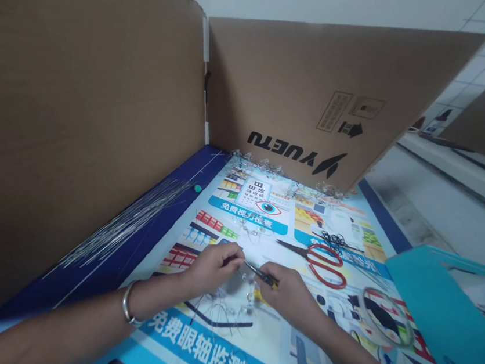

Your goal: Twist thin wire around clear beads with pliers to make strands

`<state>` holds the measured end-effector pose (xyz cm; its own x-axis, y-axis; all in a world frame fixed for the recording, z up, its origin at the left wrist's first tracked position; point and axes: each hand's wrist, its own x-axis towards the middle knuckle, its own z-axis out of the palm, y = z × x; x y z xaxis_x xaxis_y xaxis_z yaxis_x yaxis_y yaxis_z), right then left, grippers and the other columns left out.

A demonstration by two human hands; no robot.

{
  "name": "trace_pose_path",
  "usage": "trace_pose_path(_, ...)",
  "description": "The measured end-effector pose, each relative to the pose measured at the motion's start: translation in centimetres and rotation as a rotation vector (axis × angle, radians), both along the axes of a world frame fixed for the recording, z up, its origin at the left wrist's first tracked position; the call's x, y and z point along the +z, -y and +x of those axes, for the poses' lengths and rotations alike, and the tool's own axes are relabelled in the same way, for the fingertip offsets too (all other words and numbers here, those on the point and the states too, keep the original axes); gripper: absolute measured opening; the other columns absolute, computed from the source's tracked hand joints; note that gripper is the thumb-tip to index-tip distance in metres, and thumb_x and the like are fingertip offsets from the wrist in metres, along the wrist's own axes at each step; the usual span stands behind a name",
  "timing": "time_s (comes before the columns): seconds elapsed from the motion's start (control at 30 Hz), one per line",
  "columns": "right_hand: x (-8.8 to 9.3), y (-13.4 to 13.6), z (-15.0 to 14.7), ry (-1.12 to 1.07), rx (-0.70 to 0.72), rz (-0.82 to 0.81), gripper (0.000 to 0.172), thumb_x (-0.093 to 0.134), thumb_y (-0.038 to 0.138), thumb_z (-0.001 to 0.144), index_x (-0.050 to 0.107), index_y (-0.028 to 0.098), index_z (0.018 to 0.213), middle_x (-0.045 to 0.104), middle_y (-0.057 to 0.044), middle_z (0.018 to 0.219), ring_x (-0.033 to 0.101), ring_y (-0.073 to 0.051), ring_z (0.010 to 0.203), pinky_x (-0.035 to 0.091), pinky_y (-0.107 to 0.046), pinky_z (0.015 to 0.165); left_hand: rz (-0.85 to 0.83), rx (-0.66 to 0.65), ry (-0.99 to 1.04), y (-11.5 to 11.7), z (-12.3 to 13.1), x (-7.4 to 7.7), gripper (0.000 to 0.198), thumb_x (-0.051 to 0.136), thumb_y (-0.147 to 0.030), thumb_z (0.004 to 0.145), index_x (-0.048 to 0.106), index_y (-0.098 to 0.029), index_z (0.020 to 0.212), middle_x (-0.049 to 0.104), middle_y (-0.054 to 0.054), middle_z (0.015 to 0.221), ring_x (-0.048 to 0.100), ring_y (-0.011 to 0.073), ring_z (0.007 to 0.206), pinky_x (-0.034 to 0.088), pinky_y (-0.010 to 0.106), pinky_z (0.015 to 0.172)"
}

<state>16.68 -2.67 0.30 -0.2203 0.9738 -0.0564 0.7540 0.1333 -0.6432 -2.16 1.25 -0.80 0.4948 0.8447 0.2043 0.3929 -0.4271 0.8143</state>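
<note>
My right hand [286,292] grips a pair of pliers [260,274] with dark jaws and a bit of yellow on the handle. Their tips reach the pinched fingers of my left hand [216,265], which wears a silver bangle on its wrist. Whatever small piece sits between those fingers is too small to make out. Below the hands, thin wires with clear beads [219,311] lie loosely on the printed sheet. Scissors with red handles [327,266] rest just beyond my right hand.
Long straight wires [128,224] lie along the left edge. Cardboard panels [326,63] wall the left and back. More beaded wire pieces [266,166] line the back panel. A black wire tangle [332,241], a clear ring-shaped coil [361,300] and a teal box [434,303] are on the right.
</note>
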Motion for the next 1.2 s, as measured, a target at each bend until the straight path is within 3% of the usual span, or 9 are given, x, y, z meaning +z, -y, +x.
trace_pose_path(0.23, 0.3, 0.1, 0.0, 0.043, 0.051, 0.041, 0.011, 0.048, 0.022, 0.076, 0.056, 0.019, 0.068, 0.059, 0.003, 0.063, 0.051, -0.012, 0.059, 0.029, -0.022, 0.052, 0.036, -0.047, -0.052, 0.1, 0.2, 0.3, 0.016, 0.044, -0.011, 0.075, 0.059, -0.017, 0.075, 0.061, 0.001, 0.073, 0.054, 0.0131, 0.069, 0.039, 0.022, 0.063)
trace_pose_path(0.5, 0.8, 0.3, -0.4, 0.076, 0.077, 0.046, 0.013, 0.046, 0.021, 0.079, 0.056, 0.019, 0.070, 0.060, 0.001, 0.068, 0.053, -0.013, 0.064, 0.031, -0.022, 0.055, -0.035, -0.026, 0.116, 0.4, 0.6, 0.0, 0.013, 0.046, -0.021, 0.082, 0.053, -0.017, 0.072, 0.053, -0.002, 0.069, 0.049, 0.0115, 0.067, 0.037, 0.021, 0.062)
trace_pose_path(0.83, 0.9, 0.3, -0.2, 0.035, 0.067, 0.033, 0.015, 0.047, 0.024, 0.079, 0.055, 0.019, 0.067, 0.058, 0.002, 0.065, 0.052, -0.013, 0.062, 0.030, -0.022, 0.055, -0.113, -0.013, 0.193, 0.7, 0.6, 0.5, 0.015, 0.038, -0.019, 0.086, 0.047, -0.017, 0.074, 0.050, -0.002, 0.070, 0.047, 0.0116, 0.066, 0.036, 0.022, 0.062)
trace_pose_path(1.2, 0.5, 0.7, 0.8, 0.033, 0.072, 0.035, 0.013, 0.047, 0.023, 0.078, 0.057, 0.020, 0.071, 0.060, 0.001, 0.071, 0.054, -0.014, 0.067, 0.035, -0.023, 0.058, -0.007, -0.036, 0.139, 1.0, 0.1, 0.5, 0.021, 0.034, -0.027, 0.091, 0.048, -0.017, 0.079, 0.052, 0.001, 0.076, 0.049, 0.0129, 0.070, 0.038, 0.024, 0.066)
